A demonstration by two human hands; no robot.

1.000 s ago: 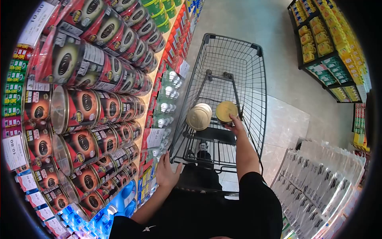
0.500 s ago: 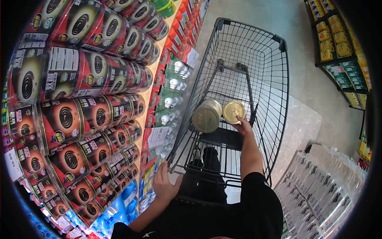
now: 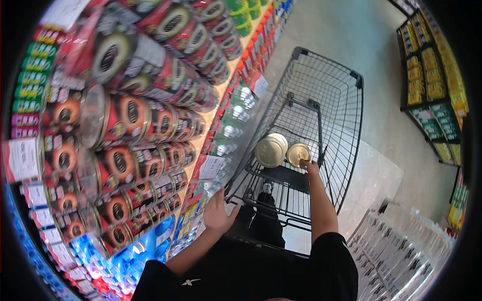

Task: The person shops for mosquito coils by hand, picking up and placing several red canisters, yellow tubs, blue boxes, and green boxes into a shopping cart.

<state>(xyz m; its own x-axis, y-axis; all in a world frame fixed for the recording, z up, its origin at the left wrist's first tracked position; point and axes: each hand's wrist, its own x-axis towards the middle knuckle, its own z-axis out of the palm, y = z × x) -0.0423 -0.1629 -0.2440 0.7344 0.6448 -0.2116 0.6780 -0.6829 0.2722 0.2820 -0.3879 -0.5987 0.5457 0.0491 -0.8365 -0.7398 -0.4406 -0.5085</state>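
A black wire shopping cart point(image 3: 356, 78) stands in front of me. In it, near its handle end, are two round tins seen from their gold ends: a larger tin point(image 3: 270, 151) on the left and a smaller tin point(image 3: 298, 155) beside it. My right hand point(image 3: 311, 167) reaches over the cart, its fingers closed at the near right edge of the smaller tin. The tin's sides are mostly hidden. My left hand point(image 3: 219, 214) is raised with fingers spread, holding nothing, beside the shelf and the cart's near left corner.
On the left rise shelves of clear-wrapped mosquito-coil tins point(image 3: 120, 165), with price tags point(image 3: 210, 167) and white-topped green packs point(image 3: 232, 132) along the edge. A stack of white plastic-wrapped packs point(image 3: 396, 256) stands at the right. Yellow-stocked shelves point(image 3: 433, 75) line the far right.
The view has shifted, so the cart and tins appear slightly lower and to the right. My right hand stays at the smaller tin; my left hand remains spread.
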